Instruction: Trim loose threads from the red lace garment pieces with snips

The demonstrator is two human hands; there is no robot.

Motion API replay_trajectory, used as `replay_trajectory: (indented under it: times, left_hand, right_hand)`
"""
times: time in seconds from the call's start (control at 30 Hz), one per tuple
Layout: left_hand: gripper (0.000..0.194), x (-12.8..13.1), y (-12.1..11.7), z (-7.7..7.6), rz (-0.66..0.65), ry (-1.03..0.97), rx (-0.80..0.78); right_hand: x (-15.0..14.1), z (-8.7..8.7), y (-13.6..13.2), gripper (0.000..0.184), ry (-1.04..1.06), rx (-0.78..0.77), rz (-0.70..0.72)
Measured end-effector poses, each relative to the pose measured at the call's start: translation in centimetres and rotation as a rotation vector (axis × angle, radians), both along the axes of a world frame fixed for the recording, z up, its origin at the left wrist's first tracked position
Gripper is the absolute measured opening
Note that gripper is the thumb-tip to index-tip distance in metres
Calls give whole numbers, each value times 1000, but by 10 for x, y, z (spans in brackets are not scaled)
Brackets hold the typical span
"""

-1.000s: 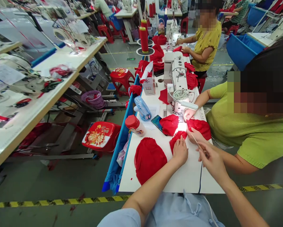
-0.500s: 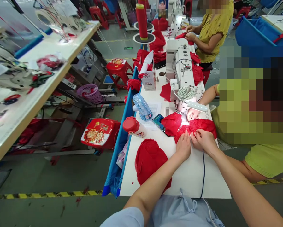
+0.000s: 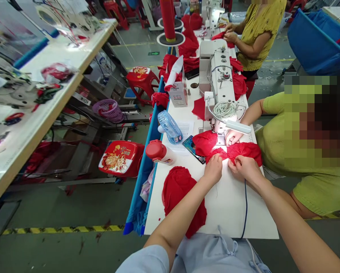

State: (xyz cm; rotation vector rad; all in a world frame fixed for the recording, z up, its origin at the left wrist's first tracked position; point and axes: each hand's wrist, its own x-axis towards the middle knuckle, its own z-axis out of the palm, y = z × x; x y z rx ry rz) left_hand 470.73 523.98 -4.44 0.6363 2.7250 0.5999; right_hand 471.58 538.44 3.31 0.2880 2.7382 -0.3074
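A red lace fabric piece (image 3: 246,151) lies across the front of the white sewing machine (image 3: 221,81), its two rounded halves spread to either side. My left hand (image 3: 214,169) pinches its near edge, left of the middle. Close by on the right, my right hand (image 3: 246,168) has thumb and fingertips closed on the same edge. A co-worker's hand (image 3: 234,137) rests on the fabric by the needle area. Their other forearm passes beneath my right arm, its hand partly hidden by mine. Nearer me lies a stack of red fabric pieces (image 3: 181,193), partly under my left forearm.
Left of the machine are a phone (image 3: 193,148), a blue clear bottle (image 3: 170,128), a red-lidded bottle (image 3: 160,152) and a small box (image 3: 179,93). A blue cloth trough (image 3: 141,189) edges the table. The co-worker in green (image 3: 274,132) sits close on the right.
My left hand has shifted slightly left and towards me, away from my right hand, still at the fabric edge. A loose thread now shows below it. The view has tilted slightly.
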Motion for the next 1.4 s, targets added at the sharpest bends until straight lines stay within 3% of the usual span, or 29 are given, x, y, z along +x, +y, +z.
replay_trajectory:
  times: [0.2,0.57,0.77,0.9,1.07,1.2,1.3,1.4]
  left_hand:
    - [38,-10,-8,4,-40,-8,18]
    - [33,-7,-8,7,-108,72,-84]
    - [45,-8,-5,2,-107,104,-82]
    - [35,-11,1,6,-122,118,-134]
    - [24,-16,5,13,-165,115,-159]
    - [22,-19,3,12,-184,123,-156]
    - [21,-21,3,10,-190,122,-154]
    - [19,-22,3,10,-198,118,-153]
  right_hand:
    - [-3,15,-11,34,-89,69,12]
    - [3,20,-12,32,-100,149,80]
    - [9,13,-11,37,-62,197,130]
    - [11,11,-12,35,-29,198,113]
    - [10,24,-9,31,-97,167,66]
    - [22,25,1,28,73,13,26]
    - [42,21,7,33,285,-267,-7]
    - [72,20,10,35,351,-530,-51]
